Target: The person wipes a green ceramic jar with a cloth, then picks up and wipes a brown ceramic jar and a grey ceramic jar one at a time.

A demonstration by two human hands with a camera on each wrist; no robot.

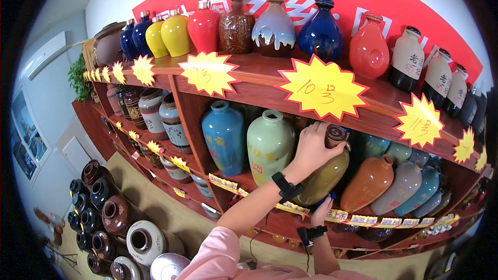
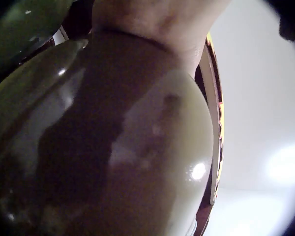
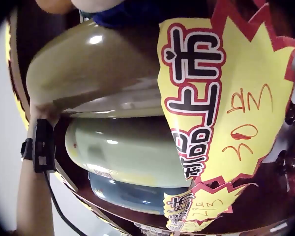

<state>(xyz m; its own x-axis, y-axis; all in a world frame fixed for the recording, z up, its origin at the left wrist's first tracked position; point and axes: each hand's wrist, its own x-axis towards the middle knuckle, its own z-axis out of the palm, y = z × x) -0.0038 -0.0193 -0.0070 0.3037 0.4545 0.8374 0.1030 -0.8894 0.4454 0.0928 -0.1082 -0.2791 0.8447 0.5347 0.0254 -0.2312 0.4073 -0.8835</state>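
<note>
A glossy olive-brown vase [image 1: 324, 176] leans on the middle shelf. My left hand [image 1: 317, 142] grips it at the top, thumb and fingers around the dark brown patterned neck piece [image 1: 337, 135]. In the left wrist view the vase's rounded body [image 2: 152, 142] fills most of the picture, with part of an arm above it. Low at the vase's front, my right hand [image 1: 321, 213] holds a dark blue cloth [image 3: 125, 13] against its base. Only a few fingertips [image 3: 96, 4] of that hand show in the right wrist view.
A pale green vase [image 1: 270, 145] and a blue vase [image 1: 223, 137] stand to the left, an orange vase [image 1: 368, 181] to the right. Yellow price tags [image 3: 236, 108] line the shelf edge. The upper shelf board [image 1: 249, 80] overhangs the left hand. Several dark jars [image 1: 116, 215] stand on the floor.
</note>
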